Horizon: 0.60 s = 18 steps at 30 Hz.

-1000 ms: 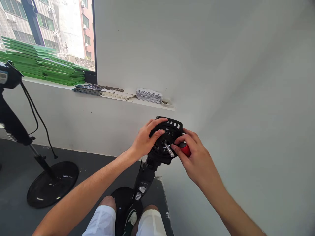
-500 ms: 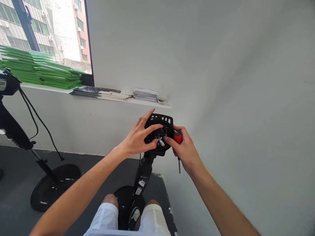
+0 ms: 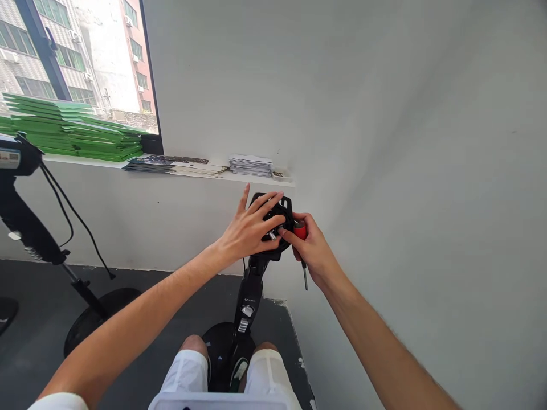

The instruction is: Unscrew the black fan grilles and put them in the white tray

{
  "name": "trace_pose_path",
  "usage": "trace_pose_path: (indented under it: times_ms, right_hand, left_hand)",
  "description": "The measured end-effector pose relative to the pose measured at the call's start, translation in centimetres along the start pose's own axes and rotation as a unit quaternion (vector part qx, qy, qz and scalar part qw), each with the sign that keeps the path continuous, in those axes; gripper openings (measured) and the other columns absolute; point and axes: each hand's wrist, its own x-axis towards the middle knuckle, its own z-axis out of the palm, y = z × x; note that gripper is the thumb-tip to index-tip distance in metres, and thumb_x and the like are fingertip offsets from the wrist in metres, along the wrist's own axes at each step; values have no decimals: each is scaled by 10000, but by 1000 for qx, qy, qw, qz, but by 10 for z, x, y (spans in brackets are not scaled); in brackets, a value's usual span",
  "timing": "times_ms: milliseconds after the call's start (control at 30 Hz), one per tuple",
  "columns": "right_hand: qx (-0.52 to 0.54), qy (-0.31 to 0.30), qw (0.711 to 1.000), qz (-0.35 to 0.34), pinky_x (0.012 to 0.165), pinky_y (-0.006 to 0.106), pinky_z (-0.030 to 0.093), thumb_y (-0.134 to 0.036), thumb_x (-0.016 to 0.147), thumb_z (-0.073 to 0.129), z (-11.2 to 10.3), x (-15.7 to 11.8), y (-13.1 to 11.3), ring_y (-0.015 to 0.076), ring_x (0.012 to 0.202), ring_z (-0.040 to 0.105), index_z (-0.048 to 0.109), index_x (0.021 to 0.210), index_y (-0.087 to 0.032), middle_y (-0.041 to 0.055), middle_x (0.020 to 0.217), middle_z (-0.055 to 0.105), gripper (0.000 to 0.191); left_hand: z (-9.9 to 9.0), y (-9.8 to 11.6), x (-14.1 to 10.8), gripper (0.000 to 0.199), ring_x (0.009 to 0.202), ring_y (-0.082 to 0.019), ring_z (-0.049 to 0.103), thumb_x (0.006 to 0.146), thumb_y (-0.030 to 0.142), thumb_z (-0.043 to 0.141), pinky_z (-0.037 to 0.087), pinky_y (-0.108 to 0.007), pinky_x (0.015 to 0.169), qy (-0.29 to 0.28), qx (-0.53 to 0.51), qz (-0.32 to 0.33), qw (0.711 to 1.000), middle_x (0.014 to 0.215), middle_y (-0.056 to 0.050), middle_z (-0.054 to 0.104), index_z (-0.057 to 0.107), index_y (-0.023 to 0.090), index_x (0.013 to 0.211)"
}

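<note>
In front of me stands a black pedestal fan (image 3: 251,287), its motor head (image 3: 288,219) bare, without blades or grille. A short metal shaft (image 3: 272,235) sticks out of its middle. My left hand (image 3: 243,236) lies over the head's left side with fingers spread across the front, partly covering it; the thumb is close to the shaft. At the right edge of the head, my right hand (image 3: 320,253) is closed round a screwdriver (image 3: 300,230) with a red handle, blade pointing down. Its thumb reaches onto the head's face, beside the shaft. What lies under the fingertips is hidden.
Another black pedestal fan (image 3: 32,225) with a hanging cord stands at left. On the sill (image 3: 231,175) are green folded sheets (image 3: 98,134), flat papers (image 3: 183,165), a white stack (image 3: 250,165) and a small clear tray (image 3: 282,175) of tiny parts. The wall is close on the right.
My left hand's fingers have moved further across the motor head, covering more of it. The head and both hands appear slightly further left; the camera view has shifted a little.
</note>
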Motion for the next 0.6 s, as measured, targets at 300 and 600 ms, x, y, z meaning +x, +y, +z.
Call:
trace_pose_path:
  times_ms: [300, 600]
  right_hand:
    - [12, -12, 1000, -14, 394, 223, 279, -596, 654, 817, -2, 4, 9, 64, 519, 364, 534, 1077, -256, -65, 772, 580, 612]
    - [135, 177, 943, -248, 388, 244, 242, -454, 851, 575, -8, -14, -23, 107, 566, 488, 485, 565, -216, 25, 706, 609, 383]
  left_hand:
    - [8, -1, -2, 109, 1427, -276, 494, 941, 305, 633, 347, -570, 1224, 67, -34, -3, 997, 1433, -64, 632, 698, 250, 1009]
    - [8, 5, 0, 113, 1421, -268, 506, 928, 276, 637, 339, -564, 1234, 65, -51, -33, 996, 1386, -39, 668, 724, 249, 860]
